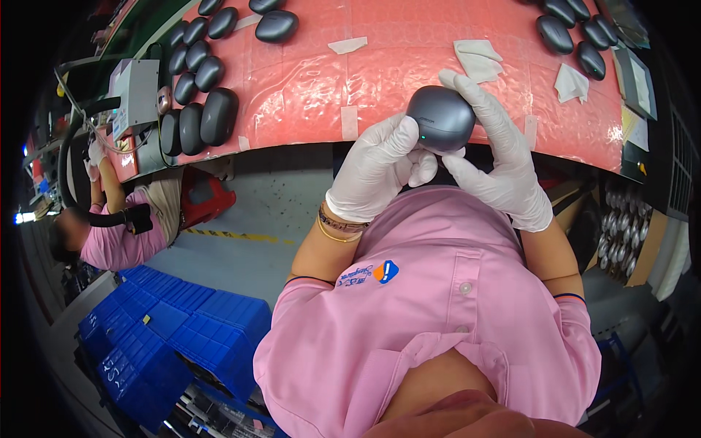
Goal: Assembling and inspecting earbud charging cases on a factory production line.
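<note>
A dark grey, rounded earbud charging case [442, 117] is held up at the near edge of the table, with a small green light glowing on its front. My left hand [374, 169], in a white glove, grips the case's left side, thumb against the front and fingers curled below. On the other side, my right hand [505, 164], also gloved, wraps round the case with its fingers along the far right and its thumb underneath. The case looks closed. Its underside is hidden.
A red padded mat [307, 95] covers the table, with white cloths [478, 60] and tape strips on it. Several similar cases [209, 73] lie at the left, more [555, 35] at the far right. Blue crates [219, 328] stand behind left; another person [128, 233] works at left.
</note>
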`<action>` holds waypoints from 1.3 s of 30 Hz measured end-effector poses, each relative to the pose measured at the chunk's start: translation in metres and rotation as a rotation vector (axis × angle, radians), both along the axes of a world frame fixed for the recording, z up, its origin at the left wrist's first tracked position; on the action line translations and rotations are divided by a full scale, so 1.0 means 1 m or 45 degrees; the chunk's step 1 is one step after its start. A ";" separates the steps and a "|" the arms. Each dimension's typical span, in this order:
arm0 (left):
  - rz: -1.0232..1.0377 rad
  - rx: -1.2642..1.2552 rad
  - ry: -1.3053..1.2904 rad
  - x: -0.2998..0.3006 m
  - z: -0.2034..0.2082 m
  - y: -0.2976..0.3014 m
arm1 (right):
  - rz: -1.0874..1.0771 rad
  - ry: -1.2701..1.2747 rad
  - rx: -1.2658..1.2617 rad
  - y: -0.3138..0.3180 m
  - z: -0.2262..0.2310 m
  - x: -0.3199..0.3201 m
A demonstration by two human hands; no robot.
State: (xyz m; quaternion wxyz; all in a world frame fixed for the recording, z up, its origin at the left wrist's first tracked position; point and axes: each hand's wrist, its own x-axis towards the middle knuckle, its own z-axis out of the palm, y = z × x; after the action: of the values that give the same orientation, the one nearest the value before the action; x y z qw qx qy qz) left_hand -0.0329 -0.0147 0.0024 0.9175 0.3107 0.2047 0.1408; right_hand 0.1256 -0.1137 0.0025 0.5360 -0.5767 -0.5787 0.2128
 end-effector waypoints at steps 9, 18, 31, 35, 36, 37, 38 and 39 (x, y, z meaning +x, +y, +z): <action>0.017 -0.001 0.029 -0.005 -0.004 -0.004 | -0.034 0.169 -0.080 0.002 -0.009 -0.010; 0.001 -0.031 0.010 -0.001 -0.003 -0.002 | -0.063 0.005 -0.106 0.003 -0.007 -0.005; -0.060 0.701 0.039 -0.031 -0.013 -0.002 | -0.002 0.035 0.034 0.019 0.010 -0.024; -0.051 0.690 0.093 -0.049 -0.008 0.002 | 0.046 -0.321 0.130 0.036 0.020 -0.039; -0.049 0.707 0.062 -0.055 -0.005 0.003 | 0.052 -0.255 0.070 0.038 0.022 -0.041; -0.038 0.817 0.108 -0.062 -0.004 0.004 | 0.056 -0.189 0.006 0.043 0.024 -0.042; -0.011 0.826 0.103 -0.065 -0.008 0.005 | -0.024 -0.145 -0.042 0.050 0.023 -0.045; 0.077 0.761 0.014 -0.066 -0.012 0.006 | -0.051 -0.035 -0.136 0.056 0.025 -0.046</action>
State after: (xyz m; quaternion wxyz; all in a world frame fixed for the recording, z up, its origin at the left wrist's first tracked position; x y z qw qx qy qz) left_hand -0.0994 -0.0086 -0.0091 0.7797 0.5614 0.1682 0.2204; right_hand 0.0797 -0.0573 0.0271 0.5007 -0.6186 -0.5623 0.2248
